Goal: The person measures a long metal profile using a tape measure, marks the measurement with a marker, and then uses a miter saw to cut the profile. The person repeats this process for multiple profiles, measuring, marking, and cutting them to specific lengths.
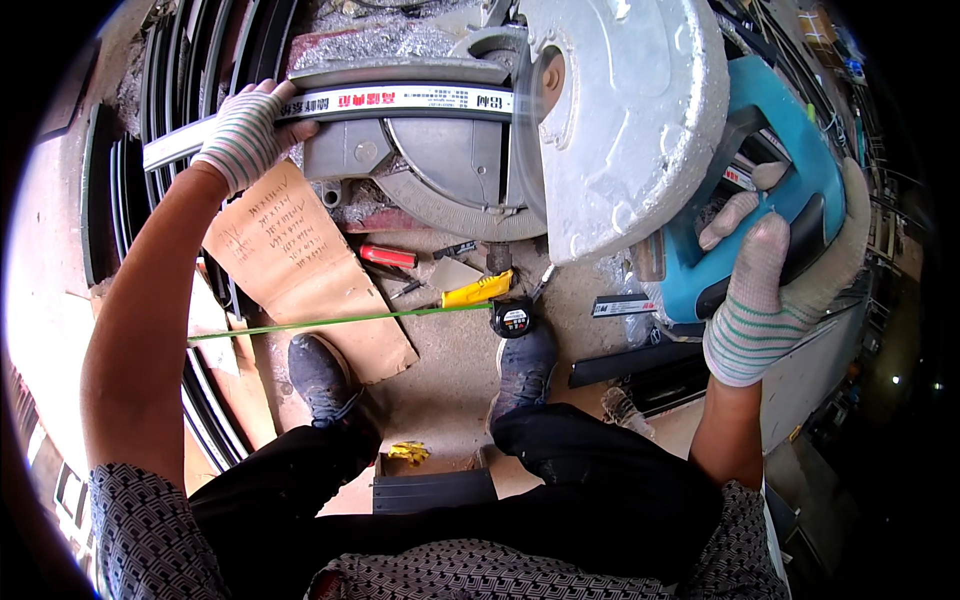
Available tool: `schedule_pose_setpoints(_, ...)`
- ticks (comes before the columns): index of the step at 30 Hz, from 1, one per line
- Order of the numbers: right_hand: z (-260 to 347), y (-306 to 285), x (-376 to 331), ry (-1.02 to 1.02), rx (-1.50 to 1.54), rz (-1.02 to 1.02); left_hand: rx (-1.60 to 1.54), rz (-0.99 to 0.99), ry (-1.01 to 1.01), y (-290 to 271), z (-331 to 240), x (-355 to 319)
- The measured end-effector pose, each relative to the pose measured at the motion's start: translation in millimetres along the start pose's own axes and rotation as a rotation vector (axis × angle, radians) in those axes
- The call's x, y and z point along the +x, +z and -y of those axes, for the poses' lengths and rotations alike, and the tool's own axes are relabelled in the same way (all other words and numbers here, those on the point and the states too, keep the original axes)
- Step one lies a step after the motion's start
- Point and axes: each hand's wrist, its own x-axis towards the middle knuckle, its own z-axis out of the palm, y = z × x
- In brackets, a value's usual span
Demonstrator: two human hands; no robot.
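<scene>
Both hands wear white fingertip-showing gloves with green stripes. My left hand (245,137) is wrapped over a long aluminium profile (400,101) with a printed white film. The profile lies across the bed of a miter saw (450,150), against its fence. On the right, my right hand (765,290) grips the teal loop handle (690,270) of that saw. The large grey blade guard (630,120) stands over the profile's right end, hiding the blade and whatever lies beneath.
Near my shoes lie an extended tape measure (513,318), a yellow utility knife (477,290), a red-handled tool (388,256) and a cardboard sheet (300,265) with handwriting. Dark profiles (190,70) are stacked at the left. Metal shavings (375,40) cover the area behind the fence.
</scene>
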Motion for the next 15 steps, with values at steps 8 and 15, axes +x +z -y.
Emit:
schedule_pose_setpoints(8, -3.7, 2.0, -5.3, -0.022, -0.058, -0.023, -0.054, -0.117, 0.066, 11.2, 9.2, -1.9)
schedule_pose_setpoints(15, -4.6, 7.7, -8.7, 0.078, 0.112, -0.111, -0.055, -0.107, 0.055, 14.0, 11.1, -0.8)
